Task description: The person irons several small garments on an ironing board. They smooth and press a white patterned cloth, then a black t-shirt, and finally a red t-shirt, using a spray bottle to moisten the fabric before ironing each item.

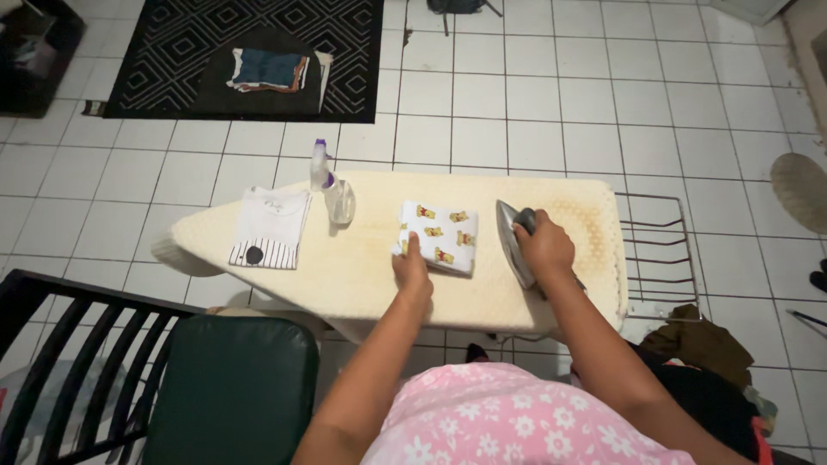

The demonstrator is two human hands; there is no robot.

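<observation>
A cream ironing board point(370, 267) runs across the middle. On it lies a small folded white cloth with yellow bear prints point(439, 234). My left hand point(410, 272) presses on the cloth's near left corner. My right hand point(543, 245) grips the handle of a grey iron point(513, 241) that stands tilted on its side just right of the cloth. Further left on the board lies a folded white garment with a striped hem point(269, 227), with a clear spray bottle point(339, 200) and a smaller purple-capped bottle point(320, 164) beside it.
A wire iron rest point(659, 258) sticks out from the board's right end. A dark green chair point(233, 387) stands at the near left. Folded clothes point(269, 71) lie on a black patterned rug point(155, 60). More clothes point(702, 344) are piled at the near right.
</observation>
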